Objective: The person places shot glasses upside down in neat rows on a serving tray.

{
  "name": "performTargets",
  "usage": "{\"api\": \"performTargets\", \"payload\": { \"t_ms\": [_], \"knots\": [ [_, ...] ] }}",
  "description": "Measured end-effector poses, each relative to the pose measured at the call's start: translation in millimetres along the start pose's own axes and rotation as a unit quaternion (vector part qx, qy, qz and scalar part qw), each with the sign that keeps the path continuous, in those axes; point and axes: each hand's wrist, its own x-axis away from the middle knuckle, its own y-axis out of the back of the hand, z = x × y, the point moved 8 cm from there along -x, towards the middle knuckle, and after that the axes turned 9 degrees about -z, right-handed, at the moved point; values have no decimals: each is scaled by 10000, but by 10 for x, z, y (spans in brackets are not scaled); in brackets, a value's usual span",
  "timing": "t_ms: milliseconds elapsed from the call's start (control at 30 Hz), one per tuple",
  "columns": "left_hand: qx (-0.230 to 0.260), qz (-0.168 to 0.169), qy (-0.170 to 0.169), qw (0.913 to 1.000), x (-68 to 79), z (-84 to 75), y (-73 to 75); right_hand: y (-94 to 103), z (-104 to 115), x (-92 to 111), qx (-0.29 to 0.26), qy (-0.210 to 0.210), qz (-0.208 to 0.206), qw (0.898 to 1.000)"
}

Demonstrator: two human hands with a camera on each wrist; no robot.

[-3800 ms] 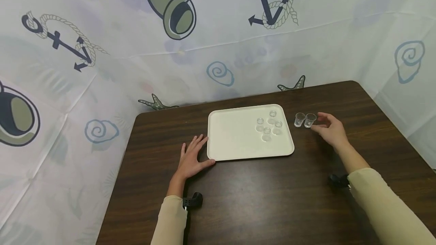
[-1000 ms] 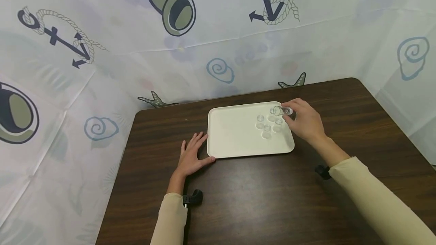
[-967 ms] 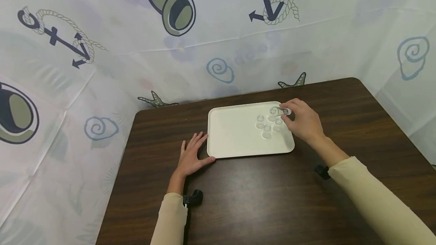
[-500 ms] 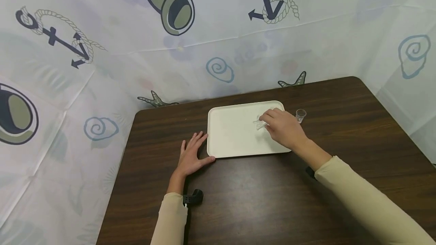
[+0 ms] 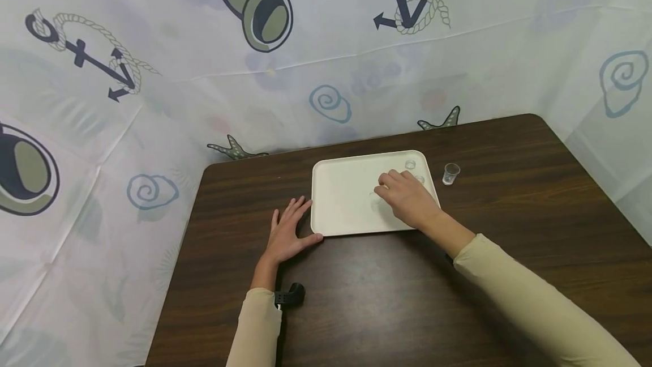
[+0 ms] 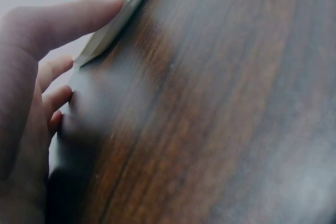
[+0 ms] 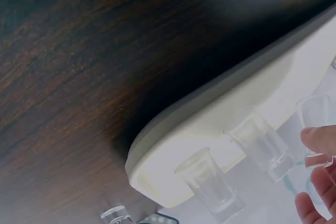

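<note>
My left hand (image 5: pixel 285 237) lies spread at the near left corner of the cream tray (image 5: pixel 336 203), its thumb (image 6: pixel 79 22) against the rim in the left wrist view. Over the right half of the tray, my right hand (image 5: pixel 407 200) pinches a small clear shot glass (image 7: pixel 313 109) between thumb and fingers, wide mouth down. Beside it, upside-down shot glasses (image 7: pixel 207 182) stand on the tray; in the head view my right hand hides some of them, while one base (image 5: pixel 410 165) shows near the far right corner.
One upright shot glass (image 5: pixel 450 174) stands on the dark wooden table (image 5: pixel 356 299), right of the tray. A printed cloth (image 5: pixel 331 50) hangs behind the table and along its sides.
My right hand has lifted one of two upright glasses from beside the tray, turned it mouth down and carried it left over the tray. My left hand has stayed at the corner.
</note>
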Motion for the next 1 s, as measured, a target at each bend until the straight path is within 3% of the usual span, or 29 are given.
{"api": "performTargets", "payload": {
  "t_ms": [433, 700, 1000],
  "knots": [
    [56, -17, -51, 10000, -13, 5, -2, -233, 94, -5, 839, 433, 583, 9938],
    [63, -62, -86, 9999, -33, -3, -4, -269, 101, -33, 1020, 626, 505, 9915],
    [50, -65, -116, 9999, -16, -4, -4, -330, 82, -19, 1072, 593, 776, 9894]
  ]
}}
